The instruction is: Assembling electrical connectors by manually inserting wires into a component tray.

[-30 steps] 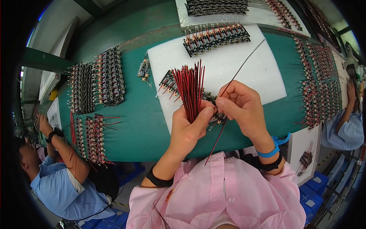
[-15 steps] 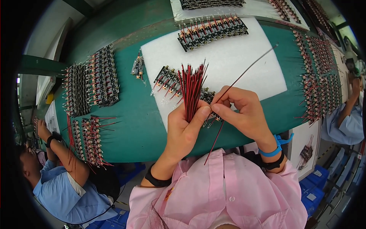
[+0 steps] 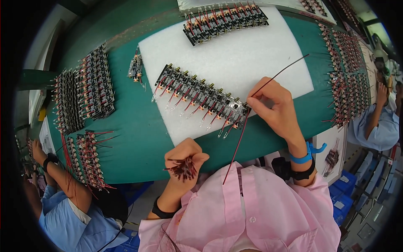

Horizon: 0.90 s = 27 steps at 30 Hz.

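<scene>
My left hand (image 3: 184,157) is closed around a bundle of dark red wires (image 3: 183,169), whose cut ends point toward me near the table's front edge. Pinched between the thumb and fingers of my right hand (image 3: 272,105) is a single long wire (image 3: 238,148), one end slanting up to the right, the other hanging down toward my shirt. Just left of those fingertips lies a slanted row of joined circuit boards (image 3: 201,94) with red leads and small clear parts along its near side. The row rests on a white foam sheet (image 3: 268,50).
Another board strip (image 3: 226,21) lies at the foam's far edge. One small board (image 3: 135,67) sits left of the foam on the green tabletop (image 3: 138,138). Stacked board rows (image 3: 86,88) stand at left, more (image 3: 348,75) at right. Co-workers in blue sit on both sides.
My left hand has moved down and left with the wire bundle, turning its ends toward me and uncovering the board row. My right hand has shifted slightly right and up, still pinching the single wire.
</scene>
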### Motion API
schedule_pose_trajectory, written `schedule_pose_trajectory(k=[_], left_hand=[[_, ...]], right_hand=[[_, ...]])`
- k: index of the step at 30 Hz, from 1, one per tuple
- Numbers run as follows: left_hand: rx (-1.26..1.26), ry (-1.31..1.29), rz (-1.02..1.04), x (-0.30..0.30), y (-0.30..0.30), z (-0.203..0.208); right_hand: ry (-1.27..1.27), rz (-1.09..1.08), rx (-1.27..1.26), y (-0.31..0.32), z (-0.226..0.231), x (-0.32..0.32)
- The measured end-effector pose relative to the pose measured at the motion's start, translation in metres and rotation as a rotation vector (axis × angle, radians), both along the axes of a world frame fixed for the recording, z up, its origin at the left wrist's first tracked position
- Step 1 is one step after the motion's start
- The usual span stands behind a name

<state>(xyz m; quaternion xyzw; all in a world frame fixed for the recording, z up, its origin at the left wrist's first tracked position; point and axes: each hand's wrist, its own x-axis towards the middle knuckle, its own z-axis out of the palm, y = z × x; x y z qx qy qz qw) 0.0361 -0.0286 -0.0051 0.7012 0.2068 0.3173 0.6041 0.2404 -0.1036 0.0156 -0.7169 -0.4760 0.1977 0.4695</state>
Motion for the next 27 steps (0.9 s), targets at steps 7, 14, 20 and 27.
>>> schedule_pose_trajectory(k=[7, 14, 20, 27], left_hand=[[0.034, -0.077, 0.051, 0.003, -0.001, 0.005], [0.231, -0.022, 0.11, 0.016, 0.003, 0.012], [0.6, 0.038, 0.163, 0.025, 0.006, 0.018], [0.828, 0.112, 0.1, 0.036, 0.006, 0.019]], right_hand=[[-0.065, 0.007, -0.012, 0.005, -0.001, 0.0], [-0.118, 0.009, -0.025, 0.008, -0.002, -0.003], [-0.153, 0.0, -0.067, 0.007, 0.001, -0.003], [-0.182, -0.01, -0.053, 0.006, 0.0, -0.005]])
